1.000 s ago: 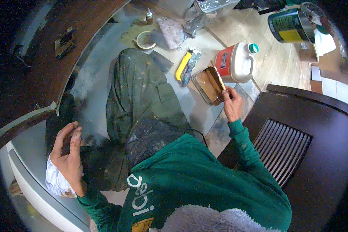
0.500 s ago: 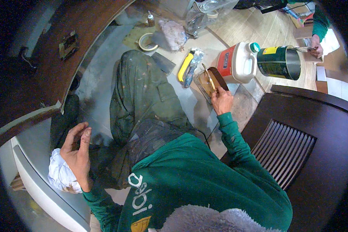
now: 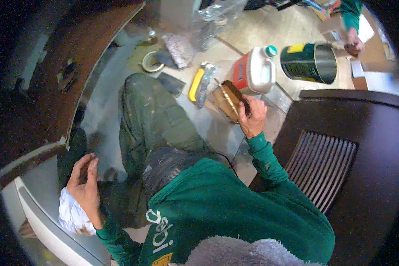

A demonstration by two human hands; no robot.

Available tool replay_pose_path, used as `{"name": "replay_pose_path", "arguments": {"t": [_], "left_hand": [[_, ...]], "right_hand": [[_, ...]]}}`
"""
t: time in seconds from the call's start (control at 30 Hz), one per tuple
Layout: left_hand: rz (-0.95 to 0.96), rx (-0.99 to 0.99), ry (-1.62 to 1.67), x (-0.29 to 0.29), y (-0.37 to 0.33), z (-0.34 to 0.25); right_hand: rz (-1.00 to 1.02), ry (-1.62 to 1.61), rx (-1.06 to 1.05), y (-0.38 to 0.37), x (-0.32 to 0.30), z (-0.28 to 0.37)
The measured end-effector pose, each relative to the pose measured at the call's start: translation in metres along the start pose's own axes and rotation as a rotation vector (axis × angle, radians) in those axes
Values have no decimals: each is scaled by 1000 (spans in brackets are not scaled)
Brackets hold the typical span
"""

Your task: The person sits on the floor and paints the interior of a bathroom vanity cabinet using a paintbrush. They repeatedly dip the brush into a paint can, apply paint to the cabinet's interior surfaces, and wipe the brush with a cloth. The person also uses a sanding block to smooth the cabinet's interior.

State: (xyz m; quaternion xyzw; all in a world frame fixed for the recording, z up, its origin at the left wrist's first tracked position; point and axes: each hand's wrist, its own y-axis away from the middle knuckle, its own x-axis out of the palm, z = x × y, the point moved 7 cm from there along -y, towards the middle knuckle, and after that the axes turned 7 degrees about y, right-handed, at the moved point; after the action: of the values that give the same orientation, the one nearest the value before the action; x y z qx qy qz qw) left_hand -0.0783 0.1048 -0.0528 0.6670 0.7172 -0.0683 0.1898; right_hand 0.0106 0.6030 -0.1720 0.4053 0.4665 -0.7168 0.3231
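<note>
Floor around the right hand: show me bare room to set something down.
Bare pale floor shows between the clear plastic bag and the green can, beyond the jug; a smaller bare patch lies between the trousers and the tray. It is crowded around the tray, jug and right hand.

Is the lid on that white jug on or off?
On: a green cap sits on top of the jug.

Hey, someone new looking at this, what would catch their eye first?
Probably the pale jug with its green cap, standing just beyond the wearer's right hand. Next, the large green can to the jug's right, and the bright yellow handle lying left of the jug.
</note>
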Motion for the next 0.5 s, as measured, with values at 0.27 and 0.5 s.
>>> {"name": "replay_pose_path", "arguments": {"t": [0.27,0.5], "left_hand": [[48,74,0,15,-10,-7],[107,231,-9,45,-3,-50]], "right_hand": [[-815,-612,651,-38,-127,-150],[-380,-1953,1023,-79,-28,-199]]}}
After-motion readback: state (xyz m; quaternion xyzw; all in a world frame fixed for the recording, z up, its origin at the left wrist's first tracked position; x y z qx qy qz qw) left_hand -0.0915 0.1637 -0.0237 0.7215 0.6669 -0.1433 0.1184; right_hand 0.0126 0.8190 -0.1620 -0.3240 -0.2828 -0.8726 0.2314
